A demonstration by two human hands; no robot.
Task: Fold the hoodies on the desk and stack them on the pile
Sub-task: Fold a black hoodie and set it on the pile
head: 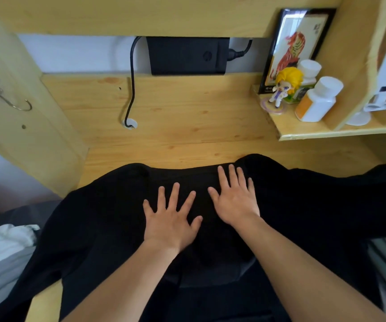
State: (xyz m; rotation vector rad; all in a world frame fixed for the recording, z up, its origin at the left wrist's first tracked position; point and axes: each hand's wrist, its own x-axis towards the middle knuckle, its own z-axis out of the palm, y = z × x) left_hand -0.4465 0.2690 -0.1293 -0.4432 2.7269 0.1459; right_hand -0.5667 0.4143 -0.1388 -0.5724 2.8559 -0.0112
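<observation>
A black hoodie (99, 217) lies spread across the near part of the wooden desk (187, 117), its cloth hanging over the front edge and trailing off to the right. My left hand (172, 219) lies flat on the middle of it with fingers spread. My right hand (235, 198) lies flat just to the right of it, fingers straight and pointing toward the hoodie's far edge. Neither hand grips the cloth. No pile is in view.
A black power brick (187, 55) and its cable (131, 89) sit at the back of the desk. A low shelf (303, 132) at right holds a framed picture (296, 43), a small figurine (285, 87) and two white bottles (317, 98). White cloth (3, 252) lies at lower left.
</observation>
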